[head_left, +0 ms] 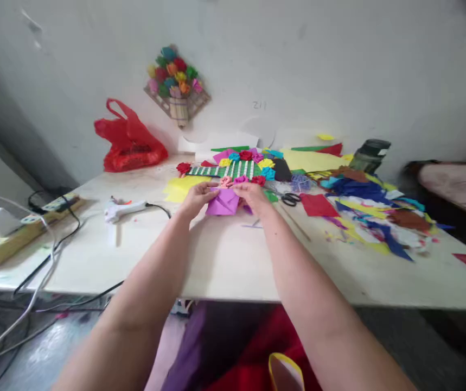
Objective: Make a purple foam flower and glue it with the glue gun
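Pinching the creased purple paper sheet [222, 204] by its corners just on the near side of the long green, white-striped craft [237, 170], the left hand [196, 199] and right hand [253, 196] could tear it by tugging apart, or crush the craft's near-edge pink-and-red flowers [241, 179] by pressing forward.

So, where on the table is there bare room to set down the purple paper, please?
Bare tabletop lies between the forearms, toward the near edge. More lies right of the right forearm, in front of the scrap pile, and between the glue gun and that edge. It is crowded beyond the purple paper, around the flower-trimmed green piece.
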Available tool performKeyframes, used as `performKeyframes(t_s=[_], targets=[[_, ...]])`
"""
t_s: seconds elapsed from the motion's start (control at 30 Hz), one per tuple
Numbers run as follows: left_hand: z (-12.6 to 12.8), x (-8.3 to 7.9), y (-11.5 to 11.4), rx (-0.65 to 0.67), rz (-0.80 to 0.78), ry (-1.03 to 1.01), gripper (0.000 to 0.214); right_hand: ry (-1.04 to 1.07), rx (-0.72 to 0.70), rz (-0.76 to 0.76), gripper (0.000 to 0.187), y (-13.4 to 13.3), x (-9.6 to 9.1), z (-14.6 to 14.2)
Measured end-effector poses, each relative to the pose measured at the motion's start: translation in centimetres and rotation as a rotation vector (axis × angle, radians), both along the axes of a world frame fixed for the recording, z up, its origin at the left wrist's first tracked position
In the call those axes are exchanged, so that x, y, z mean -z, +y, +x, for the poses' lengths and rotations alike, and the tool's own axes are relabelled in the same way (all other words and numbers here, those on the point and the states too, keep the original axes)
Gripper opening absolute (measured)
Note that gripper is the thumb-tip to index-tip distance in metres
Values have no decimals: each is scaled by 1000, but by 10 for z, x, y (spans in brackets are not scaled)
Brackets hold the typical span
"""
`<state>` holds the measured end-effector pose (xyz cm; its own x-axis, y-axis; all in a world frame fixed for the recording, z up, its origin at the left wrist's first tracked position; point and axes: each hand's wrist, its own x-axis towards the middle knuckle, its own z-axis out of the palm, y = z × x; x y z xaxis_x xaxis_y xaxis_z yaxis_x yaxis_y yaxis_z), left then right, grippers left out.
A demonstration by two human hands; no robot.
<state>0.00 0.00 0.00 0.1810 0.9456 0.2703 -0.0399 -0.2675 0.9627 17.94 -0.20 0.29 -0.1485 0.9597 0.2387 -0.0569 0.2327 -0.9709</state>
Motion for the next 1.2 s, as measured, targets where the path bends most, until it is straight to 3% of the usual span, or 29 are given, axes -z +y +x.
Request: performKeyframes(t_s=[0.5,0.77,1.03,1.2], targets=[[-6,6,8,49,-34,24,39,-118,72,-3,18,9,12,1],[-5,5,7,46,-26,25,38,61,10,-188,34,-2,-1,-1],[-6,6,7,58,-21,35,40,-57,81,-85,17,-1,2,0],[-6,7,8,113,-36,38,43,-84,107,-73,20,0,3,0]])
